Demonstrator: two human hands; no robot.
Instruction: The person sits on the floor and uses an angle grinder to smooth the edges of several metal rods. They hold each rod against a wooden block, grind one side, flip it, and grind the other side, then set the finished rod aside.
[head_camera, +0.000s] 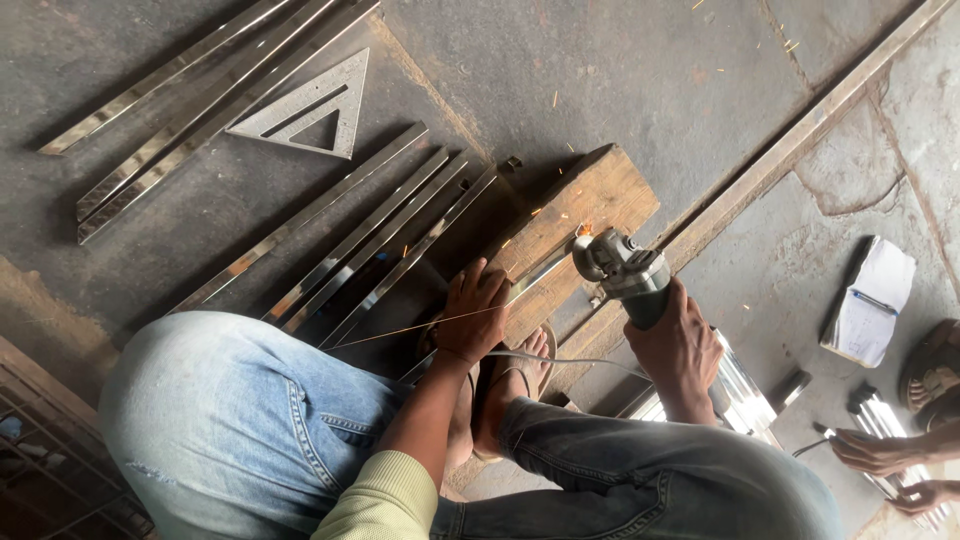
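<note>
My right hand (680, 350) grips the dark body of an angle grinder (622, 268), whose disc meets a shiny metal strip (535, 275) lying across a wooden block (585, 200). Orange sparks fly from the contact point. My left hand (472, 315) presses down on the strip and the near end of the block. My foot in a sandal (515, 385) rests just below the block. The grinder's cable (560, 358) runs between my hands.
Several polished metal strips (370, 240) lie left of the block, more (190, 90) at top left beside a triangular metal square (315, 110). A long metal bar (800, 135) crosses diagonally at right. An open notebook (870, 300) and another person's hands (880, 455) are at right.
</note>
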